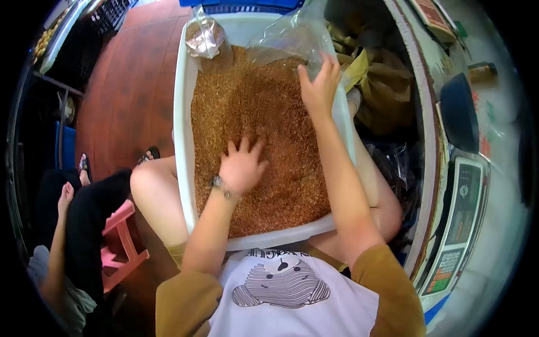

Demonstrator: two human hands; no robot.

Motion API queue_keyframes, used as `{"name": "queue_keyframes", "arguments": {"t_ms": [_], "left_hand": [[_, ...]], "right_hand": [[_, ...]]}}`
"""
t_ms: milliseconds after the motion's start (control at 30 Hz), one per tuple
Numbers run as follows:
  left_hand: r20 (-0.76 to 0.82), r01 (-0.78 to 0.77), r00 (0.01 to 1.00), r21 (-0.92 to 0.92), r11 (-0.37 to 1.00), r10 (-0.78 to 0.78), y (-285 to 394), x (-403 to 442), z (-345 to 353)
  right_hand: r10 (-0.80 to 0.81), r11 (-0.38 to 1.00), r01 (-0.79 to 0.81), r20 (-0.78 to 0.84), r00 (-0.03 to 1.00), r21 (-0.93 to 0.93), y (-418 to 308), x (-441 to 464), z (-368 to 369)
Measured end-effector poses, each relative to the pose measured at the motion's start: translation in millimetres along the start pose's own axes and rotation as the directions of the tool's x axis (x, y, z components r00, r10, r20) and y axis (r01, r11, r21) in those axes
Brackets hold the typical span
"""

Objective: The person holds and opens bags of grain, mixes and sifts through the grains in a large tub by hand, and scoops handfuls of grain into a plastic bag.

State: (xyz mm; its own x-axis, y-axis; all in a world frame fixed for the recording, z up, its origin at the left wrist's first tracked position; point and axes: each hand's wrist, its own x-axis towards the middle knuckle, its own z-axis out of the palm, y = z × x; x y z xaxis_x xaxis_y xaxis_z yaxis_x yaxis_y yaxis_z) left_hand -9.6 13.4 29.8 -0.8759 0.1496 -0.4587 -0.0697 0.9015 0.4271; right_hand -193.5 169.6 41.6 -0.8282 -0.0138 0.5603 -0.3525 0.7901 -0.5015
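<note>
A white tub [181, 146] holds a wide bed of reddish-brown, coarse flakes or grains [286, 168], whose exact kind I cannot tell. My left hand [242, 165] lies palm down on the grains, fingers spread, a bracelet or watch at its wrist. Near the tub's right rim is my right hand [321, 84], thumb and fingers apart, beside a clear plastic bag [283, 42] draped over the far right corner. Whether its fingertips touch the bag is unclear. A second clear bag [205, 38] with brownish contents sits in the far left corner.
The tub rests between my legs. At left, another person [84, 219] sits by a pink stool [120, 247] on the red tiled floor [132, 73]. A counter with a digital scale [457, 224] runs along the right. A brown sack [387, 90] stands beneath it.
</note>
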Motion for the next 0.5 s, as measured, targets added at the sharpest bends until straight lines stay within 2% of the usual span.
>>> {"name": "queue_keyframes", "arguments": {"t_ms": [67, 100, 200, 233, 300, 367, 433, 467, 500], "left_hand": [[-0.027, -0.132, 0.991, -0.097, 0.986, 0.130, 6, -10, -5], [-0.067, -0.198, 0.980, -0.145, 0.969, 0.190, 4, -11, -4], [-0.194, -0.257, 0.955, -0.153, 0.954, 0.226, -3, -6, -13], [-0.244, -0.250, 0.943, -0.081, 0.965, 0.224, -6, -3, -11], [-0.347, -0.226, 0.910, 0.049, 0.973, 0.229, -12, 0, -6], [-0.335, -0.263, 0.912, -0.036, 0.964, 0.236, -10, -2, -17], [-0.351, -0.320, 0.899, -0.118, 0.940, 0.262, -13, 2, -16], [-0.340, -0.295, 0.911, -0.140, 0.945, 0.234, -4, -5, -30], [-0.454, -0.366, 0.848, -0.130, 0.922, 0.273, -5, -2, -32]], "right_hand": [[0.002, 0.996, -0.011, -0.100, 0.995, -0.085, 13, 36, 17], [0.044, 0.996, -0.048, -0.043, 0.998, -0.081, 17, 49, 24], [0.140, 0.989, -0.133, 0.115, 0.983, -0.071, 24, 72, 38], [0.154, 0.987, -0.145, 0.162, 0.975, -0.070, 23, 74, 40], [-0.083, 0.987, 0.090, 0.059, 0.995, -0.133, 39, 67, 54], [-0.160, 0.981, 0.170, 0.103, 0.982, -0.091, 22, 63, 35], [-0.372, 0.920, 0.365, -0.026, 0.928, -0.142, -2, 61, 10], [-0.471, 0.874, 0.453, -0.074, 0.879, -0.173, -13, 57, -8], [-0.535, 0.839, 0.521, -0.068, 0.842, -0.157, -25, 50, -29]]}}
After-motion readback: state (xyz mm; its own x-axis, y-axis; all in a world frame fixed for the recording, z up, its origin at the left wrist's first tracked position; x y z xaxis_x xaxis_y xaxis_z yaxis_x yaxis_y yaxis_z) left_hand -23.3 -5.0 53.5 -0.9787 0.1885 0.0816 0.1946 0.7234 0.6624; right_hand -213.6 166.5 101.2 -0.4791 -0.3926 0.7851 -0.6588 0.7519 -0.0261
